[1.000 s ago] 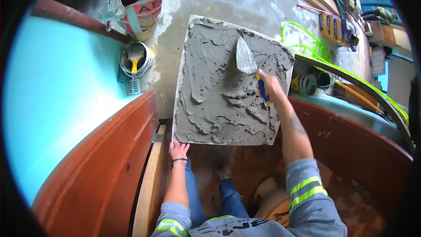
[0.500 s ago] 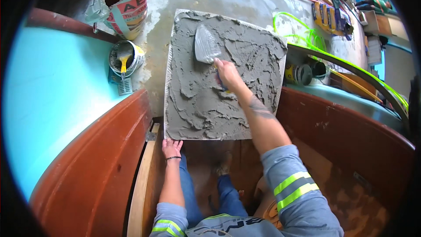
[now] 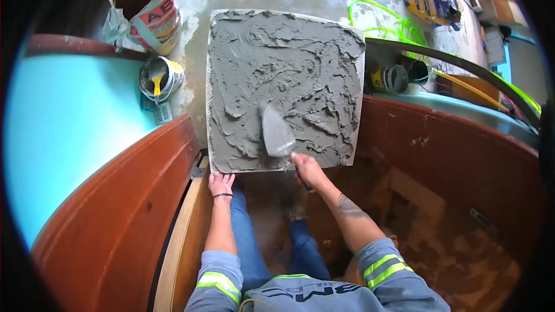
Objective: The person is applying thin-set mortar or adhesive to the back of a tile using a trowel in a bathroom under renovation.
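Note:
A large square tile (image 3: 359, 104) lies before me, its face covered with uneven grey mortar (image 3: 289, 69). My right hand (image 3: 307, 171) is closed round the handle of a trowel (image 3: 278, 136). The trowel's wide metal blade, slightly blurred, is over the mortar near the tile's close edge. At the tile's near left corner, my left hand (image 3: 221, 184) holds the edge with its fingers against it. The thumb and the underside of the tile are hidden there.
Brown door panels flank me at left (image 3: 115, 196) and right (image 3: 451, 144). Beyond the left one stand a bucket (image 3: 178, 76) with a yellow-handled brush (image 3: 156, 84) and a torn open bag (image 3: 167, 26). A bright green hose (image 3: 404, 32) coils at the far right.
My right hand has drawn the trowel from the upper part of the tile down toward its near edge. My left hand stays at the corner; the view has shifted slightly.

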`<state>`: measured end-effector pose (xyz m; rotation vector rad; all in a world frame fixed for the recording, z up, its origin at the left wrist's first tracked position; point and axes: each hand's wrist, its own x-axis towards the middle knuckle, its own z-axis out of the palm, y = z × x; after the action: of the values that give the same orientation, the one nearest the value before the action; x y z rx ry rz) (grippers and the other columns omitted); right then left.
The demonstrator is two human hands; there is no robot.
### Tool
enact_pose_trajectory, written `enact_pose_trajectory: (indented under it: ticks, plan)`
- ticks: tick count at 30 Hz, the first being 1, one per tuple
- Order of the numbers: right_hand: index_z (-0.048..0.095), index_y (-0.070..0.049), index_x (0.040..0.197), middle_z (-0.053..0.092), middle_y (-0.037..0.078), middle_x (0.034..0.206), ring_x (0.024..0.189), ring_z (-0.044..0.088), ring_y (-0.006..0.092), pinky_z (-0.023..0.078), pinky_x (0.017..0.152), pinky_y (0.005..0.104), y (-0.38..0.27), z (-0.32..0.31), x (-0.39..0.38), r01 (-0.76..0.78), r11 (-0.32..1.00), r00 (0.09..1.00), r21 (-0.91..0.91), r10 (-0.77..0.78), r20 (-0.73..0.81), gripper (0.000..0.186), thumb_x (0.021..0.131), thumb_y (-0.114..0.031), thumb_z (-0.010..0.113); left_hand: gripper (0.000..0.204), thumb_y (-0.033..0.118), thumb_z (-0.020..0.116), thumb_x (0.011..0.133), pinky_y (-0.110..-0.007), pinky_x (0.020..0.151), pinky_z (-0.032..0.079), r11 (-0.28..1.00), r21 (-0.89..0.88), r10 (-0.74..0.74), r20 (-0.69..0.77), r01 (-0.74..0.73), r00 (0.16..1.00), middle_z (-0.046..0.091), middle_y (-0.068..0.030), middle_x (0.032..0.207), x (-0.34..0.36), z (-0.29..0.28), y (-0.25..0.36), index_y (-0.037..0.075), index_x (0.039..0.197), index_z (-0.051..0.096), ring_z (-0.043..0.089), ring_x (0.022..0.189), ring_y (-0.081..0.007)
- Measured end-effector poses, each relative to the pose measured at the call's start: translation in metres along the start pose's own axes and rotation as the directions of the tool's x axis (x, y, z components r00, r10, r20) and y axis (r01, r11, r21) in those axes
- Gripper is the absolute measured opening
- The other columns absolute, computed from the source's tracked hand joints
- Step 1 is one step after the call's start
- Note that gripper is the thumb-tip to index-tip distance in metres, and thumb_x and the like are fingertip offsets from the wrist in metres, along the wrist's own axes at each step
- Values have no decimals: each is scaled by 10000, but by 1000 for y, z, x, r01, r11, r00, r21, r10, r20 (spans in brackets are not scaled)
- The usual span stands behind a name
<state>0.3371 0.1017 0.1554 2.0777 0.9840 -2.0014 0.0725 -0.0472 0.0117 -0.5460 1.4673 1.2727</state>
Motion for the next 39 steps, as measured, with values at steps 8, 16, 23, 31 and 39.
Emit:
enact_pose_trajectory:
  ticks: [8,16,23,31,39]
  plan:
    - [549,-139,864,574,111,630,538,590,308,474,475,426,-46,-169,43,92,153,549,-984,-832,-78,234,889,-371,536,363,184,365,985,-548,939,431,998,54,16,6,-16,1000,426,-164,1316,-3,-2,1,49,1318,308,475,1186,-364]
    - [592,-69,953,643,183,750,697,632,365,492,653,457,-122,-228,115,91,529,604,-843,-703,-376,415,933,-447,421,384,207,382,984,-541,951,426,996,89,17,51,-21,999,446,-173,1287,-2,4,-3,64,1330,296,473,1182,-361]
    - [561,-63,936,468,-17,567,431,420,96,379,399,270,-86,-152,60,102,824,992,557,-46,-114,395,959,-428,411,356,198,367,988,-533,938,440,997,80,10,3,-10,1000,452,-157,1291,-5,-1,11,70,1317,318,481,1181,-349]
    - [536,-74,967,441,-30,603,476,413,83,402,440,275,-160,-123,124,122,653,991,747,-127,-50,418,975,-448,351,333,210,368,988,-524,929,446,999,53,0,-8,0,1000,459,-156,1274,-6,12,-4,76,1290,334,492,1165,-346]
    - [595,-48,1033,621,237,1024,1009,568,412,434,862,490,-104,-171,76,-25,789,774,-613,-373,-512,481,932,-464,374,360,215,373,986,-515,949,429,997,71,-14,-27,16,1000,485,-153,1276,-7,3,10,102,1326,333,498,1167,-332]
